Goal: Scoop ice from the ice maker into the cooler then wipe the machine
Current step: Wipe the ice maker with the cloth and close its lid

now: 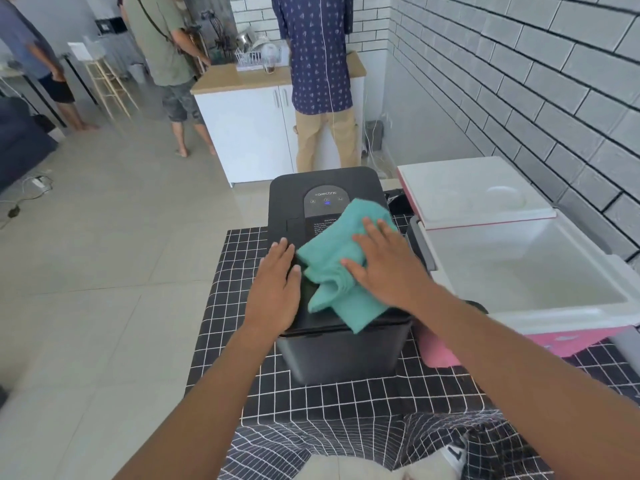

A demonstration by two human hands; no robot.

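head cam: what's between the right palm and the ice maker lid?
The teal cloth: the right hand presses it flat onto the ice maker top. The left hand rests directly on the lid, beside the cloth.

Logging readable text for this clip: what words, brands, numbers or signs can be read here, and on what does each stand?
"alectric": brand on the control panel on top of the ice maker.
"CAUTION": heading of the label below the panel; the lines under it are too small to read, and the teal cloth partly covers them.
Panel button icons: too small to read.
Cooler: no text visible.
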